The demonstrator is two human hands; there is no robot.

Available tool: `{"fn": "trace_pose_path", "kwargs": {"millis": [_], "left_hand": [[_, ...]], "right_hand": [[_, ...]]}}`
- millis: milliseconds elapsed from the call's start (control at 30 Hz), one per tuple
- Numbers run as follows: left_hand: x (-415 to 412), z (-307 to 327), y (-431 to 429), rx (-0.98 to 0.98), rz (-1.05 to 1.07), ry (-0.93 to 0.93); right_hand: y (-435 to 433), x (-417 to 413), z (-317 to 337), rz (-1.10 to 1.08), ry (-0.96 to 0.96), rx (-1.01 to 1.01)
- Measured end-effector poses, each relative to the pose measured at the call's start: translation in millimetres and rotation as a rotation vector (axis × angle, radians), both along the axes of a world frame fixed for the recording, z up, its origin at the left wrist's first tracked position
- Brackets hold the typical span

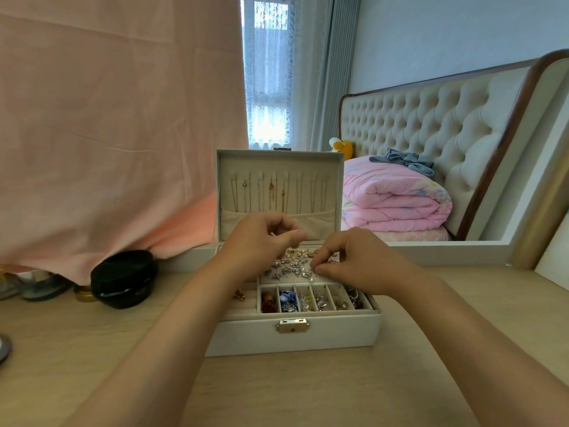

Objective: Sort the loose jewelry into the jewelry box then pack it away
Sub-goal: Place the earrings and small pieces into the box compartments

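Observation:
A white jewelry box [323, 332] stands open on the wooden tabletop, its lid [279, 163] upright with several thin necklaces hanging inside. Small earrings and studs [294, 265] lie spread on the rear panel of the tray. A front row of small compartments [314, 298] holds beads, rings and other pieces. My left hand [261, 240] hovers over the tray's left side with its fingers curled, pinching a tiny thin piece. My right hand [354, 261] is over the right side, thumb and forefinger pinched together at a small stud on the panel.
A round black lidded container [123, 277] sits left of the box, with a small gold jar [84, 295] and other items beside it. A pink cloth [107, 134] hangs behind. A mirror frame [462, 251] rises at the back right, showing a bed.

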State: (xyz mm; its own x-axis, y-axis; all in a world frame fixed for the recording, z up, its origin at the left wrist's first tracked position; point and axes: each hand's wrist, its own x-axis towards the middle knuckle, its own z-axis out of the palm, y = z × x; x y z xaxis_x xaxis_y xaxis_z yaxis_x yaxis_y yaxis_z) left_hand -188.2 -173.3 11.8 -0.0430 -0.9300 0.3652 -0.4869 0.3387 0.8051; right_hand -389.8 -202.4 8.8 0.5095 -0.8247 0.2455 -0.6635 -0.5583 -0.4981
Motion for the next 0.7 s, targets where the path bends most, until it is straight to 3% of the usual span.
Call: {"fn": "trace_pose_path", "kwargs": {"millis": [133,433,700], "left_hand": [[0,0,0,0.016,0.001,0.053],[0,10,4,0.033,0.017,0.195],[-3,18,9,0.055,-0.012,0.216]], "right_hand": [[-1,0,2,0.005,0.032,0.021],[10,21,12,0.033,-0.519,-0.002],[7,24,8,-0.052,-0.608,-0.087]]}}
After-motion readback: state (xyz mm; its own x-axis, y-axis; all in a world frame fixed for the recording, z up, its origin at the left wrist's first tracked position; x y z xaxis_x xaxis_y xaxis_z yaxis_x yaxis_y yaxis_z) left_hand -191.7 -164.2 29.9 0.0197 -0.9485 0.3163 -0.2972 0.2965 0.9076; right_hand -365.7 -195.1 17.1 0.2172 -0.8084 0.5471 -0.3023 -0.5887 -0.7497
